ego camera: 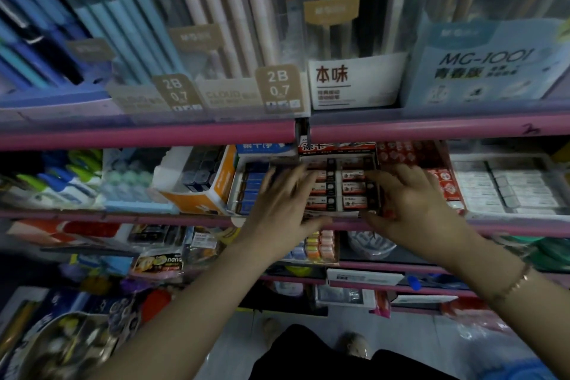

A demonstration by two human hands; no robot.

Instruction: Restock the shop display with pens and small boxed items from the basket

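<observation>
Both hands are reaching to the red box (339,191) on the shelf (148,133). The left hand (282,210) is blurry, fingers spread apart. The right hand (413,203) is touching the box's right side, fingers apart.

Left hand (282,207): motion-blurred, so you cannot tell its grip.
Red eraser tray (339,187): both hands cover its front corners.
Basket (58,345): cut off at your lower left, contents blurred.
Pens (123,18): tops cropped.
</observation>
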